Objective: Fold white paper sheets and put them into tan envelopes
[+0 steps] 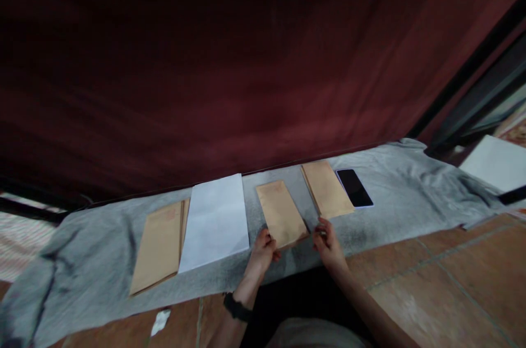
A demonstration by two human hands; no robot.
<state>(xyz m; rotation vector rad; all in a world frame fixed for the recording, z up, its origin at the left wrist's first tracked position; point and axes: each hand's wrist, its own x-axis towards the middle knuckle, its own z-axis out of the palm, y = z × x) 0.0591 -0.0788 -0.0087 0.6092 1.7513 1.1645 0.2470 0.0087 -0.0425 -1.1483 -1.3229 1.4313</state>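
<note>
A brown paper envelope (282, 211) lies at a slant on the grey cloth in front of me. My left hand (263, 252) grips its near left corner, thumb on top and fingertips curled under the near edge. Just right of its near right corner is my right hand (327, 244), fingers loosely bent and apart, with nothing visible in them. That hand is close to the near corner of a small stack of brown envelopes (329, 189). To the left are a stack of white paper (217, 222) and another stack of brown envelopes (158, 244).
A dark-screened phone (354, 188) with a purple edge lies right of the right envelope stack. The grey cloth (402, 189) covers a long low surface against a dark red curtain (263, 74). A white scrap (160, 321) is on the tiled floor (444, 282).
</note>
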